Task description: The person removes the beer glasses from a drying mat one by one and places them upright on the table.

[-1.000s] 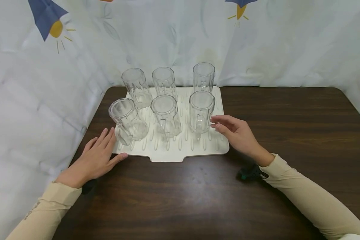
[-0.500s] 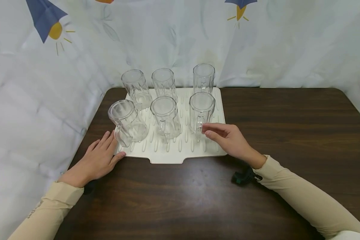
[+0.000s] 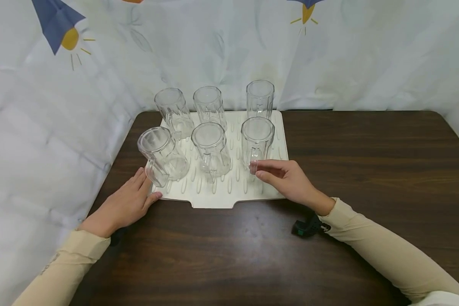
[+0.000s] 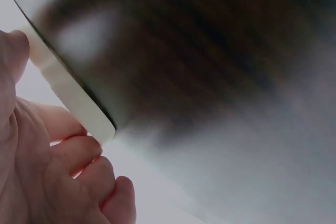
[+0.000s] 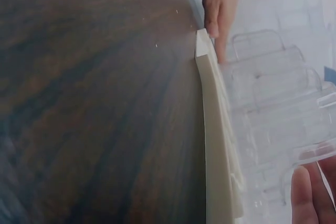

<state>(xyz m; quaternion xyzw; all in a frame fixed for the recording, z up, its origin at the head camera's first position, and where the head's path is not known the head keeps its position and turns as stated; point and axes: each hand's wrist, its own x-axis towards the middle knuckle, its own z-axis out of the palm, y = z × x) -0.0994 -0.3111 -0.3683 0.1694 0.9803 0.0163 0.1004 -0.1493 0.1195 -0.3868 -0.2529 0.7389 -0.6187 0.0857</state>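
Note:
Clear glass mugs with handles stand in two rows of three on a white ribbed drip tray (image 3: 214,201). My right hand (image 3: 292,182) is at the front right mug (image 3: 257,132), its fingers behind the handle and the thumb in front, pinching it. In the right wrist view the fingertips (image 5: 302,190) lie right at this handle. My left hand (image 3: 122,208) rests with straight fingers along the tray's front left corner, beside the front left mug (image 3: 156,140). From the left wrist, the tray's edge (image 4: 79,103) runs between thumb and fingers.
The tray lies on a dark wooden table (image 3: 229,255), towards its back left. Behind and to the left hangs a white patterned curtain (image 3: 175,42), close to the back mugs. The front middle mug (image 3: 210,140) stands left of the held one.
My right hand has moved left from beside the front right mug to its handle and now pinches it. The left hand stays at the tray's corner, and the mugs stand where they were.

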